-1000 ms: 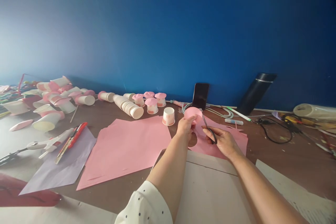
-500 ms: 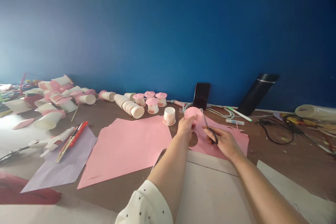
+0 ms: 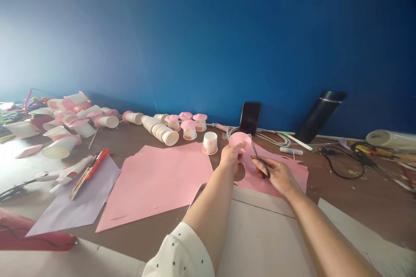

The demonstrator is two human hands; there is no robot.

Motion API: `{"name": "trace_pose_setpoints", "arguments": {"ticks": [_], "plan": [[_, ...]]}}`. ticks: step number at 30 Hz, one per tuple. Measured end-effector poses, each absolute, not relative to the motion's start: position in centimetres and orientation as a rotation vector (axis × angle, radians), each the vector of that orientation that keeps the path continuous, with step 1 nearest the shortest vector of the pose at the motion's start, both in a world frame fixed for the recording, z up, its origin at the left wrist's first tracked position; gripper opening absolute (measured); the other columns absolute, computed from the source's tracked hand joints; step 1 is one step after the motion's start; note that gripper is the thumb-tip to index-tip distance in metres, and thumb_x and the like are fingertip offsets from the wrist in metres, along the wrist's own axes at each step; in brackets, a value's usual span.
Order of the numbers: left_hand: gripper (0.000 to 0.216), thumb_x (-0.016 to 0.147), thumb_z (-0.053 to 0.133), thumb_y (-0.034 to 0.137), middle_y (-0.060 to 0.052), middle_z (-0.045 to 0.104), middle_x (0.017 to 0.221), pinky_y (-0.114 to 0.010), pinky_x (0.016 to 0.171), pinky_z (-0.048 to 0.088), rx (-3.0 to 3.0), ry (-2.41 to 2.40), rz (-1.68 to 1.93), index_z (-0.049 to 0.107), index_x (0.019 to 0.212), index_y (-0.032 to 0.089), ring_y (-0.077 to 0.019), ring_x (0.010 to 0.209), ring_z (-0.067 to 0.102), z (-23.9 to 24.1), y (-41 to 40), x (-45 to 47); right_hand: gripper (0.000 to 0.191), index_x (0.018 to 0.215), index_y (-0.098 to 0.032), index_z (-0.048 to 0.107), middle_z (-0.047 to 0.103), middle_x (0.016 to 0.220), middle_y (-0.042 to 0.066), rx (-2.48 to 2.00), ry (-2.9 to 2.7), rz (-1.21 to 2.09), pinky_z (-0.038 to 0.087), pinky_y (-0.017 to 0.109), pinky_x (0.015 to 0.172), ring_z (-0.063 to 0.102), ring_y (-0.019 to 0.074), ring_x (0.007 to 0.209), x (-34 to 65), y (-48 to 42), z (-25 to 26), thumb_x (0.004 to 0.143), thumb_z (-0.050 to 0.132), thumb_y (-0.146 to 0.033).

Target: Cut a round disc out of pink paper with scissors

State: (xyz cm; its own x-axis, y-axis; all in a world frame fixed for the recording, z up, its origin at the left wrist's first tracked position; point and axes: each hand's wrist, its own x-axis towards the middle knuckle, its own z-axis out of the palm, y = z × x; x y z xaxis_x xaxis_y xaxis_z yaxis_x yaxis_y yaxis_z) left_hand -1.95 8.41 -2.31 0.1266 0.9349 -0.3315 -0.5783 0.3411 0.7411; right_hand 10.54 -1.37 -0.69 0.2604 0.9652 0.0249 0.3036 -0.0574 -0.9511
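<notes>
My left hand (image 3: pixel 230 158) pinches a round pink paper piece (image 3: pixel 238 140) held up above the table. My right hand (image 3: pixel 276 172) grips dark-handled scissors (image 3: pixel 259 158), whose blades point up at the right edge of that pink piece. Under both hands lies a cut pink paper sheet (image 3: pixel 286 174) with jagged edges. A small white paper cup (image 3: pixel 209 143) stands upside down just left of my left hand.
A large pink sheet (image 3: pixel 156 181) and a lilac sheet (image 3: pixel 74 201) with a red-handled knife (image 3: pixel 89 173) lie to the left. Cups are stacked and scattered (image 3: pixel 159 132) at the back left. A phone (image 3: pixel 249 117), a black cylinder (image 3: pixel 318 114) and cables (image 3: pixel 341 160) sit along the blue wall. White card (image 3: pixel 266 233) lies near me.
</notes>
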Motion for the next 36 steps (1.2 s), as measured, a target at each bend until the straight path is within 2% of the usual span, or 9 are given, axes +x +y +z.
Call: {"name": "trace_pose_setpoints", "arguments": {"ticks": [8, 15, 22, 36], "plan": [[0.036, 0.063, 0.092, 0.027, 0.001, 0.057, 0.069, -0.025, 0.065, 0.044, 0.521, 0.892, 1.179, 0.06, 0.076, 0.018, -0.0104, 0.063, 0.052, -2.57, 8.6, -1.88, 0.062, 0.095, -0.02, 0.085, 0.066, 0.063, 0.001, -1.574, -1.227, 0.837, 0.051, 0.033, 0.066, 0.061, 0.0198, 0.061, 10.34, -1.48, -0.34, 0.068, 0.076, -0.075], [0.039, 0.061, 0.094, 0.033, 0.001, 0.057, 0.069, -0.024, 0.061, 0.04, 0.572, 0.904, 1.138, 0.063, 0.079, 0.017, -0.01, 0.062, 0.05, -2.44, 8.41, -2.14, 0.06, 0.094, -0.021, 0.085, 0.069, 0.063, 0.002, -1.581, -1.245, 0.808, 0.052, 0.033, 0.065, 0.063, 0.0207, 0.061, 10.41, -1.41, -0.42, 0.069, 0.076, -0.075], [0.037, 0.062, 0.094, 0.03, 0.0, 0.058, 0.071, -0.024, 0.063, 0.041, 0.542, 0.903, 1.141, 0.065, 0.081, 0.017, -0.0095, 0.062, 0.05, -2.0, 8.22, -2.17, 0.058, 0.096, -0.021, 0.085, 0.068, 0.063, 0.0, -1.61, -1.233, 0.817, 0.05, 0.032, 0.066, 0.062, 0.0199, 0.062, 10.52, -1.36, -0.45, 0.07, 0.076, -0.072], [0.037, 0.062, 0.092, 0.03, 0.001, 0.053, 0.066, -0.024, 0.061, 0.039, 0.567, 0.893, 1.166, 0.059, 0.071, 0.018, -0.0105, 0.062, 0.049, -2.25, 8.21, -1.98, 0.053, 0.096, -0.022, 0.084, 0.066, 0.063, 0.0, -1.605, -1.229, 0.835, 0.05, 0.031, 0.066, 0.061, 0.02, 0.063, 10.76, -1.26, -0.92, 0.07, 0.08, -0.068]]}}
